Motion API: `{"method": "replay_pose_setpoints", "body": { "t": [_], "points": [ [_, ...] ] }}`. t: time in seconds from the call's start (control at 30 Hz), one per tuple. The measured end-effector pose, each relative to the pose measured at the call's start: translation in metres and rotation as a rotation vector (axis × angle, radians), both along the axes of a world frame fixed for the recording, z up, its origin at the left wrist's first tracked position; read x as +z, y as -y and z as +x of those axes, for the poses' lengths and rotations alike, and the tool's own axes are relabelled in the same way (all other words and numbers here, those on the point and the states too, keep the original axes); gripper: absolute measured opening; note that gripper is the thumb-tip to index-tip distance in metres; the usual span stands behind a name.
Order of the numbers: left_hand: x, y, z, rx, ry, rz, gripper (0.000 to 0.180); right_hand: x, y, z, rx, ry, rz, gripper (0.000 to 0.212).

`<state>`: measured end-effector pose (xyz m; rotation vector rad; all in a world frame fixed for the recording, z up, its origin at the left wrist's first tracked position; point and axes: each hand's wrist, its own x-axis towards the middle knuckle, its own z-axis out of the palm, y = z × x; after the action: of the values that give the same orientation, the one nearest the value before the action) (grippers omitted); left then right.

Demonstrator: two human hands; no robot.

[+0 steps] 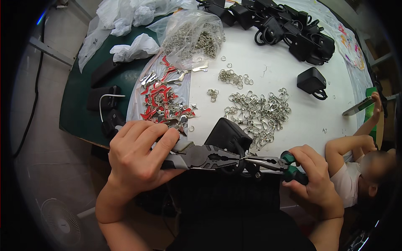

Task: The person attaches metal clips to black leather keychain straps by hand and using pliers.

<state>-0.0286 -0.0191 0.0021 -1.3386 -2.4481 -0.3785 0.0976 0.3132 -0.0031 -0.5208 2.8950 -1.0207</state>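
Note:
My left hand (pixel 140 152) is closed round the grey-and-black handles of large combination pliers (pixel 205 157). Green-handled needle-nose pliers (pixel 268 162) are gripped in my right hand (pixel 312 173). The two tools point at each other and their jaw tips meet in front of me; any small piece between them is too small to make out. Just behind the tips, at the table's near edge, sits a black boxy case (pixel 228 136) with a black cord or strap. Beyond it lies a pile of silver swivel clasps (pixel 261 111), and near my left hand a heap of red-and-silver metal charms (pixel 163 98).
Small metal rings (pixel 234 78) lie loose near a clear plastic bag (pixel 192 37) full of rings. Many black boxy cases (pixel 293 33) are piled at the far right, one (pixel 312 81) apart. A person (pixel 351 167) at the right holds a phone (pixel 358 106).

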Motion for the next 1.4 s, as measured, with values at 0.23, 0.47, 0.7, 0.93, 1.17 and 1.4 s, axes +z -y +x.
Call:
{"method": "replay_pose_setpoints", "body": {
  "t": [0.23,0.47,0.7,0.93,1.17,1.4],
  "points": [
    [0.010,0.000,0.003,0.014,0.098,-0.045,0.054,0.005,-0.004,-0.005,0.048,-0.116,0.071,0.066],
    [-0.012,-0.006,0.011,0.152,0.212,0.059,0.053,0.005,-0.016,-0.005,-0.031,-0.268,0.203,0.064],
    [-0.079,-0.016,0.042,0.198,0.340,0.076,0.051,-0.002,-0.024,-0.004,-0.035,-0.420,0.289,0.067],
    [-0.072,-0.052,0.051,0.047,0.391,0.522,0.049,-0.020,-0.020,-0.007,-0.008,-0.387,0.197,0.064],
    [-0.050,-0.032,0.062,0.014,0.708,0.777,0.027,-0.019,-0.015,-0.012,0.045,-0.198,0.050,0.065],
    [-0.053,0.155,0.107,0.307,0.998,0.965,0.038,-0.091,-0.099,0.010,-0.610,-0.203,0.250,0.060]
  ]
}}
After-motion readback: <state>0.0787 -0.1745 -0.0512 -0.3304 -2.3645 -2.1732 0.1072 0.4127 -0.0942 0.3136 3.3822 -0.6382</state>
